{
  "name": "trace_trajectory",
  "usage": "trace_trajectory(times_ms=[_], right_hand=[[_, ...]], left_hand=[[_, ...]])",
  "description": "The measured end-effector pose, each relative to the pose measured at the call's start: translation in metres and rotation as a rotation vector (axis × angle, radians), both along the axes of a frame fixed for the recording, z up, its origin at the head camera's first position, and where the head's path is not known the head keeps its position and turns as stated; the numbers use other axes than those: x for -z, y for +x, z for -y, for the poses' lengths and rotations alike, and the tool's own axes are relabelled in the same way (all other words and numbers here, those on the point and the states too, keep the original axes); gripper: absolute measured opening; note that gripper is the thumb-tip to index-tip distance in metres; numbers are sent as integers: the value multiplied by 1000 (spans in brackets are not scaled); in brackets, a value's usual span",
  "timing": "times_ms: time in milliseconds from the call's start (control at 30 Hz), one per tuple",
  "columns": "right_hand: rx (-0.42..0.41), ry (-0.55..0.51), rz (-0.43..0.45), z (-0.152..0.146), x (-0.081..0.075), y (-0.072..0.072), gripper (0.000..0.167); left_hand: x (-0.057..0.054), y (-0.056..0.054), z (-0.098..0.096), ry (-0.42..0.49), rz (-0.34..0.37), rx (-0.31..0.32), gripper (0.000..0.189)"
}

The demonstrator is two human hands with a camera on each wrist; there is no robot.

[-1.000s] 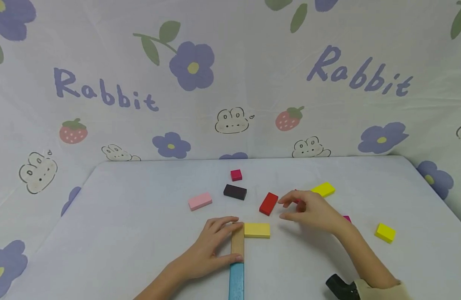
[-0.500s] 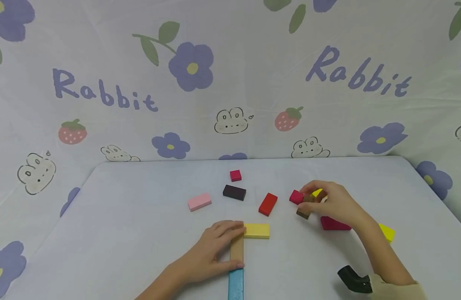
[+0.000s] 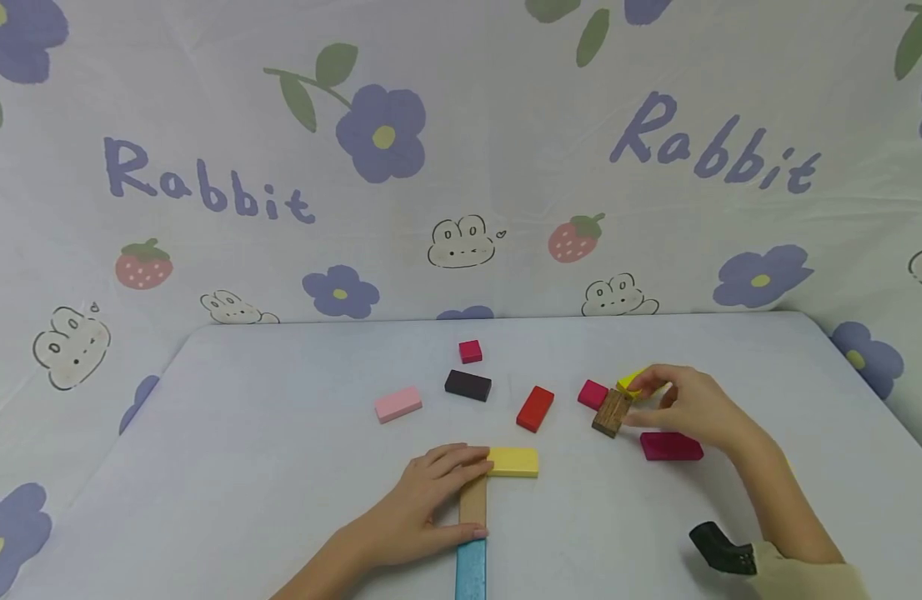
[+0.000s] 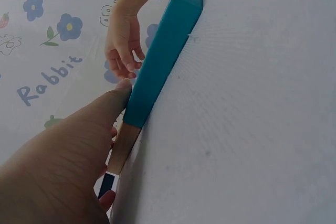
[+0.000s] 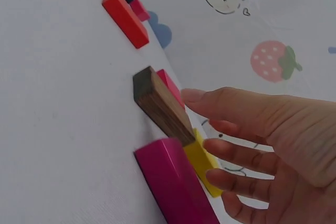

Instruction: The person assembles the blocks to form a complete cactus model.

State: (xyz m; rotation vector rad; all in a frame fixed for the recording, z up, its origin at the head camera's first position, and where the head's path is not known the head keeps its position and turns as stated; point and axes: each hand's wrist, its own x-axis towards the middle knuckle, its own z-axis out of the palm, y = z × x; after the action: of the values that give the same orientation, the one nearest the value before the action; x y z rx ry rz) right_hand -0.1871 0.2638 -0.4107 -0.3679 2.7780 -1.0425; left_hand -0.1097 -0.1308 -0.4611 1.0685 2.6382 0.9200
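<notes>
My left hand (image 3: 425,506) holds a tan wooden block (image 3: 473,500), fingers over its far end and thumb at its near end. A long blue block (image 3: 472,571) lies in line with the tan one on the near side. A pale yellow block (image 3: 514,462) sits crosswise at the far end, beside my fingertips. My right hand (image 3: 694,408) hovers with loosely bent fingers just right of a dark brown wooden block (image 3: 612,414). Its fingertips overlap a bright yellow block (image 3: 630,382) in the head view. The right wrist view shows nothing between thumb and fingers.
A small crimson block (image 3: 593,394) lies against the brown one, and a magenta block (image 3: 671,447) is under my right wrist. Red (image 3: 535,408), black (image 3: 468,385), pink (image 3: 398,404) and small crimson-red (image 3: 470,351) blocks are spread farther back. A printed rabbit cloth (image 3: 498,167) hangs behind.
My right hand has moved right, from beside the red block across the brown block, uncovering it and the magenta block. My left thumb and the tan-blue joint have shifted slightly toward me.
</notes>
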Motion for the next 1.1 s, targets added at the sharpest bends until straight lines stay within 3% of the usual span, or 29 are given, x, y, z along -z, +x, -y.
trace_trajectory(times_ms=[600, 1100], right_hand=[[-157, 21, 311, -36, 0, -4, 41], [-153, 38, 284, -33, -5, -2, 39]], left_hand=[[-1, 0, 0, -5, 20, 0, 67], [1, -1, 1, -7, 32, 1, 68]])
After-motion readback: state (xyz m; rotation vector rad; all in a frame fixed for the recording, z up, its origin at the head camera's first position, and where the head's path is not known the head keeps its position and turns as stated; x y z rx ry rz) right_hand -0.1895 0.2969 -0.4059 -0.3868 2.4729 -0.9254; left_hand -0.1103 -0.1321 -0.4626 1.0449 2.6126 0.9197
